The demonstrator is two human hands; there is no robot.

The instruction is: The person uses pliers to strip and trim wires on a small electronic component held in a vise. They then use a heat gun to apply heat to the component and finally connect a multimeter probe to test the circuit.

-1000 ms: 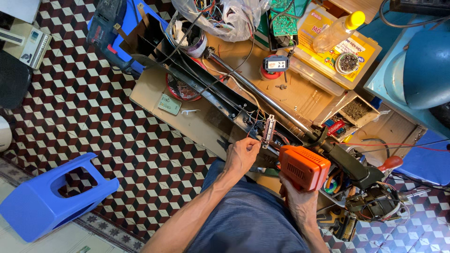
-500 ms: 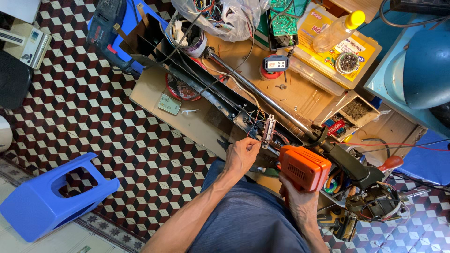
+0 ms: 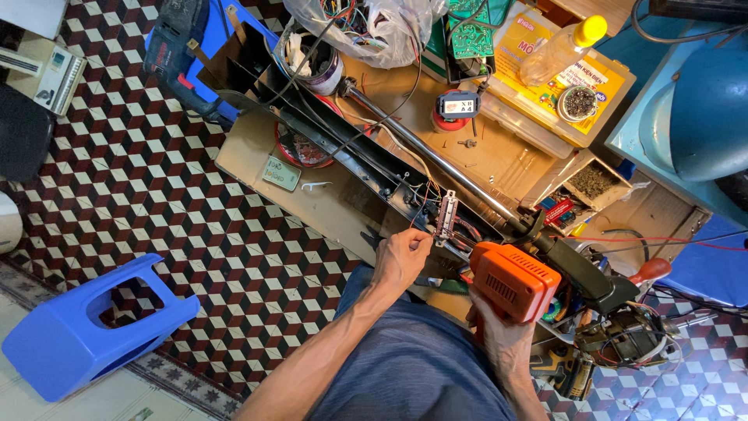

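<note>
The left hand (image 3: 399, 259) is pinched shut on thin wires beside the small terminal strip (image 3: 446, 215) on the black housing (image 3: 366, 168), while the right hand (image 3: 499, 331) is clamped around the orange power tool (image 3: 513, 281) (its tip hidden). A slip of that tool could probably nick the wires or the fingers.

Left hand: my left hand (image 3: 399, 261) pinches wires at a small switch block (image 3: 446, 217) on the long black housing (image 3: 366, 156).
Right hand: my right hand (image 3: 499, 335) grips an orange power tool (image 3: 514, 281), its nose against the housing.
Bench: cardboard-topped table (image 3: 249, 148), cluttered; a yellow-capped bottle (image 3: 562, 48) lies on a yellow box.
Floor: a blue plastic stool (image 3: 86, 327) on checkered tiles.
</note>
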